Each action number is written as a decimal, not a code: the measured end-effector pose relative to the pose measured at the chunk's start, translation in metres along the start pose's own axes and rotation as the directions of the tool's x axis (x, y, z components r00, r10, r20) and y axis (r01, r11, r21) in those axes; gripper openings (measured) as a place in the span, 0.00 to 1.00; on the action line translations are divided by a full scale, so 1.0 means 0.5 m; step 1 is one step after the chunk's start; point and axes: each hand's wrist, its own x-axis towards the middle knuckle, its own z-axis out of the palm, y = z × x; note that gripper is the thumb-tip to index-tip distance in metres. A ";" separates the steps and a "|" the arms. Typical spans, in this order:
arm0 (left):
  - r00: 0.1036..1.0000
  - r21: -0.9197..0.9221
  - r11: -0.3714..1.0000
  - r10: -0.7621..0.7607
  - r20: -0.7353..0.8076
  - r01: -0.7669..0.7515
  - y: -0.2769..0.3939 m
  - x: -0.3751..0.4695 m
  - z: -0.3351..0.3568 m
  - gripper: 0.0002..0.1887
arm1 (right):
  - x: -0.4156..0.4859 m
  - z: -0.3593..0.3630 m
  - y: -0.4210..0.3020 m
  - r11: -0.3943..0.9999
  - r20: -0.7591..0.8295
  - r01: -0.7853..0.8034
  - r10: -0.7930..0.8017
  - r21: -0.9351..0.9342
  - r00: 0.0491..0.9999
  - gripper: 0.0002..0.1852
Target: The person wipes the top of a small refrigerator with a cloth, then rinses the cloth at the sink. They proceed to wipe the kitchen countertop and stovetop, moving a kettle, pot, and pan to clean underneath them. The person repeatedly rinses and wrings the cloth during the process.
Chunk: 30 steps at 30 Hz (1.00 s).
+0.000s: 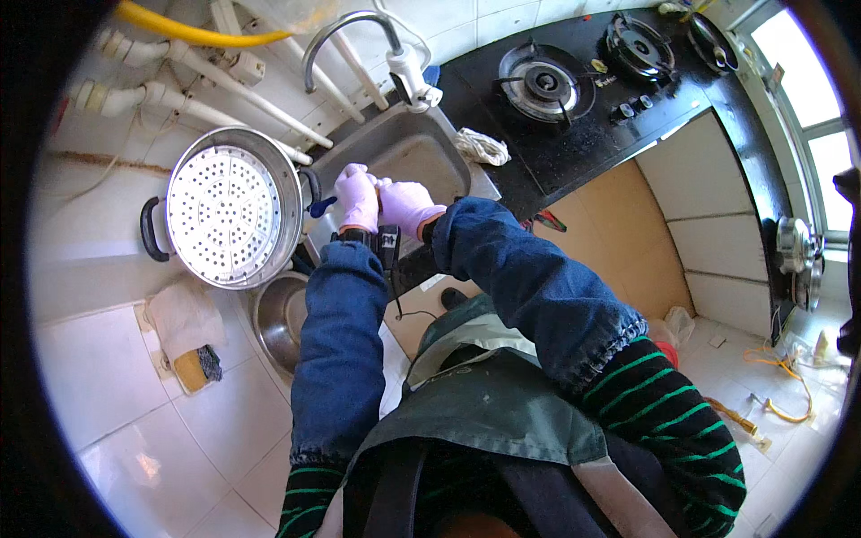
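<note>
My left hand (358, 194), in a pale lilac glove, is over the near left part of the stainless steel sink (430, 151). Its fingers are curled. Against it rests my right hand (407, 205), gloved alike and also curled. A sliver of something brown shows between the two, but the gloves hide whether either hand grips it. A dark blue object (323, 207), too small to name, lies just left of my left hand. Beside the sink stands a steamer pot (235, 208) with a perforated metal tray and black side handles.
A curved faucet (356, 27) rises behind the sink. A white cloth (482, 147) lies at the sink's right rim. Gas burners (545, 81) sit in the black countertop (464, 87). Below the pot is a steel basin (279, 316). A yellow hose (195, 30) crosses the upper left.
</note>
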 end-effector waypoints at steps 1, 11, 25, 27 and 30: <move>0.999 -0.043 0.998 -0.042 -0.001 0.042 -0.008 0.005 -0.001 0.08 | 0.002 0.009 0.003 0.999 0.050 -0.046 0.047 -0.019 0.998 0.20; 0.906 -0.054 0.912 -0.396 0.149 0.408 -0.067 0.047 -0.121 0.27 | -0.028 0.033 0.034 0.983 -0.098 0.054 -0.038 0.174 0.994 0.23; 0.906 0.010 0.998 0.058 0.419 -0.068 -0.068 -0.092 -0.099 0.17 | -0.201 0.012 0.098 0.019 0.647 -0.647 0.028 0.762 0.762 0.29; 0.931 0.100 0.973 0.164 0.327 -0.207 -0.094 -0.117 -0.066 0.15 | -0.240 0.004 0.104 0.426 0.334 -0.433 0.288 0.794 0.897 0.29; 0.952 0.211 0.946 0.194 0.235 -0.245 -0.122 -0.169 -0.012 0.16 | -0.300 -0.027 0.122 0.434 0.055 -0.167 0.259 0.885 0.964 0.21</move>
